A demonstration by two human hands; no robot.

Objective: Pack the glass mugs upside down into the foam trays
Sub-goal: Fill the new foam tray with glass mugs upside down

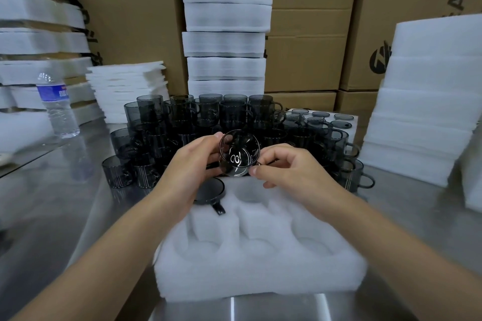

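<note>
A smoky grey glass mug (239,153) is held up above the far edge of the white foam tray (260,263), its round end turned toward me. My left hand (194,164) grips its left side. My right hand (280,164) pinches its right side near the handle. One mug (210,190) sits upside down in the tray's far-left pocket, handle pointing toward me. The tray's other pockets hold nothing. Behind the tray stands a crowd of upright grey mugs (203,117).
A filled foam tray (339,118) of upturned mugs lies at back right. Foam stacks rise behind centre (227,34), at left (44,41) and at right (427,101). A water bottle (57,107) stands on the steel table (65,203). Cardboard boxes (307,34) line the back.
</note>
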